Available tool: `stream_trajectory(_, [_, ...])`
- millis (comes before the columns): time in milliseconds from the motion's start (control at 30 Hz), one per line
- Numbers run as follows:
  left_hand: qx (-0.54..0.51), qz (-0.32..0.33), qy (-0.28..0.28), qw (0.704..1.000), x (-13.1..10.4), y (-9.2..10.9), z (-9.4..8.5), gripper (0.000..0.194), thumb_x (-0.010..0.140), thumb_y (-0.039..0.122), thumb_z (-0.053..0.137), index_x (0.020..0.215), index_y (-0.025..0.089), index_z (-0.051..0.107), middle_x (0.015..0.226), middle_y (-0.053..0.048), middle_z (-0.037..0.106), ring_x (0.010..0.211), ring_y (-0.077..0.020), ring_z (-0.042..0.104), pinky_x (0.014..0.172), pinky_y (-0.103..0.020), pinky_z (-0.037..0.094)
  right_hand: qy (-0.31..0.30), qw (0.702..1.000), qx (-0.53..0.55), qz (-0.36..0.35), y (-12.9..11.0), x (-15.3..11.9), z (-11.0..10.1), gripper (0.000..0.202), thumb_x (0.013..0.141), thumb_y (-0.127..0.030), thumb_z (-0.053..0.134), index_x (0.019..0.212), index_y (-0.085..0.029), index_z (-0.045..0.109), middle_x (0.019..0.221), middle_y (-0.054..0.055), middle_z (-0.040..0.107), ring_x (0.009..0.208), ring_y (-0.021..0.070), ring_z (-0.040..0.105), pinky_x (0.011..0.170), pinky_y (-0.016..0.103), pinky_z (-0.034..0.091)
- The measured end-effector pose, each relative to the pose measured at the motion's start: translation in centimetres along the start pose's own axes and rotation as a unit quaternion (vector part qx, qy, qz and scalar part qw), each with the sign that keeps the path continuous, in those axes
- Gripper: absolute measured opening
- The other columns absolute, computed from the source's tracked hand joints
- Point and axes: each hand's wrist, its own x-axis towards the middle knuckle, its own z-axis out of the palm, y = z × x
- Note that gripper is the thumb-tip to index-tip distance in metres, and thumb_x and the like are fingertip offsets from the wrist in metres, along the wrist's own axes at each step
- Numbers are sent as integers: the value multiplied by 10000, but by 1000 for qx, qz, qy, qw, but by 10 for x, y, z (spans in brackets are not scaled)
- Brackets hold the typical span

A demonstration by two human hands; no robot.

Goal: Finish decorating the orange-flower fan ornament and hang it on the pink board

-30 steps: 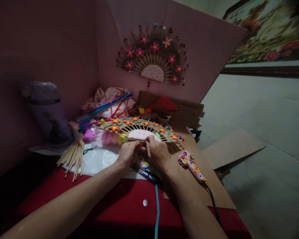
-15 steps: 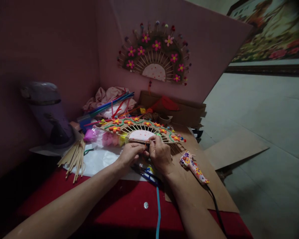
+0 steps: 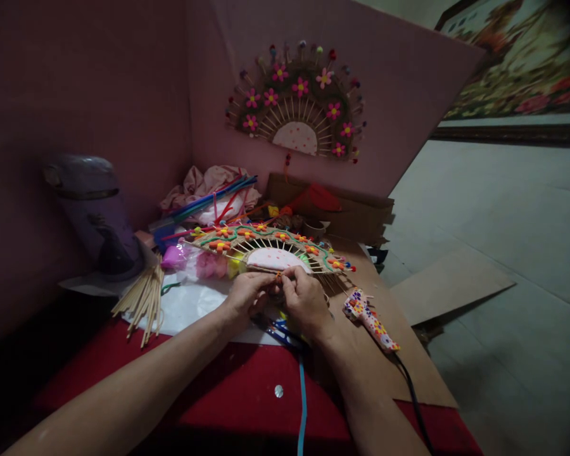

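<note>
A decorative fan (image 3: 272,258) stands tilted in front of me, with thin sticks, orange clay-like flowers, a green wavy line and a spotted white half circle. At the middle of its lower edge is a small piece of orange cord (image 3: 278,277). My left hand (image 3: 246,296) pinches the cord from the left, its fingertips partly hidden. From the right, my right hand (image 3: 308,304) is closed on the same cord, thumb and forefinger together. Both hands are close together, just under the half circle. Beneath them lies a blue tool (image 3: 280,330), partly covered.
A flower-patterned glue gun (image 3: 370,322) lies on cardboard (image 3: 408,373) at right, its black cable running forward. Wooden sticks (image 3: 142,304) and a purple flask (image 3: 92,215) are at left. A finished-looking fan (image 3: 294,136) hangs behind. A blue strip (image 3: 303,405) crosses the red cloth (image 3: 228,392).
My right hand has lowered slightly from the half circle's edge, and its fingertips have come down to the orange cord beside my left fingers. The fan has barely moved.
</note>
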Motion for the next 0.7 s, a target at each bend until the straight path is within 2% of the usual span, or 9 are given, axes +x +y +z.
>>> stream_trajectory(167, [11,17,-19,1000,-1,-1,0,248,625,345,711,564,110,660,494,-30,592,257,-21,287,311,-209,70,-16,1000,-20,6,-1,0,-1,166,893,-258,469,917,-185,617,760,36,721,700,187,673,610,250,367])
stream_trajectory(333, [19,22,-3,1000,0,-1,2,279,623,381,759,597,120,663,358,21,477,237,-30,251,311,-206,73,-24,998,-54,-15,-1,-1,-1,165,891,-242,477,951,-178,617,777,40,726,716,195,680,614,259,357])
stream_trajectory(400, [23,33,6,999,1,-1,3,264,603,353,780,614,111,675,399,4,529,253,-25,267,313,-203,92,-26,998,-58,-21,-1,-1,-1,164,892,-236,479,955,-183,620,780,35,729,715,190,680,618,257,358])
stream_trajectory(500, [26,58,21,998,4,-4,3,247,579,321,792,614,100,688,494,-23,602,305,-24,324,330,-189,164,-27,998,-59,-18,-1,-2,-2,157,889,-246,493,933,-196,635,743,21,724,687,180,671,612,254,353])
stream_trajectory(633, [16,83,40,996,10,-10,3,237,530,303,798,549,107,666,500,-20,595,423,-70,468,418,-182,323,-21,998,-57,-13,-3,-2,-6,139,871,-264,524,887,-220,655,729,11,724,693,179,672,599,251,342])
stream_trajectory(700, [9,89,47,995,11,-11,4,236,507,299,795,534,110,656,499,-14,591,460,-81,495,461,-188,362,-6,998,-57,-8,-4,-2,-7,149,873,-289,523,872,-228,659,727,10,725,700,180,676,604,249,344])
